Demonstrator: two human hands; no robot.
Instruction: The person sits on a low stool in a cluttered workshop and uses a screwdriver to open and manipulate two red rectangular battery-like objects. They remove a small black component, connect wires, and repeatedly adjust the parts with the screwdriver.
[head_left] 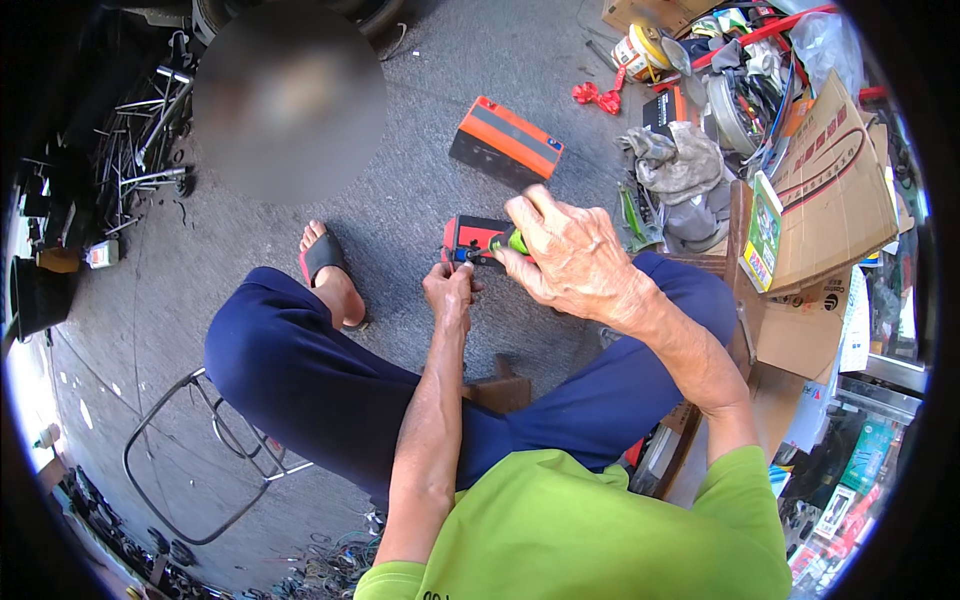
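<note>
My right hand [575, 250] is closed around the green handle of a screwdriver [514, 241], which points left toward my left hand. With its fingertips pinched together, my left hand [449, 292] holds a small dark piece that I cannot make out. A bit of blue [462, 254] shows just beside those fingertips. Both hands work over the near side of a red and black block [470, 230] that looks like a battery, on the ground between my knees. My right hand partly hides it. Farther off lies a larger orange and black block [508, 140], also battery-like.
On the left stand a metal-framed stool [185, 455] and a heap of metal wrenches [155, 135]. To the right are grey rags [680, 165], a cardboard box [835, 190], a yellow and white tub [640, 52] and a red ribbon-like piece [597, 97]. A blurred patch covers the upper left.
</note>
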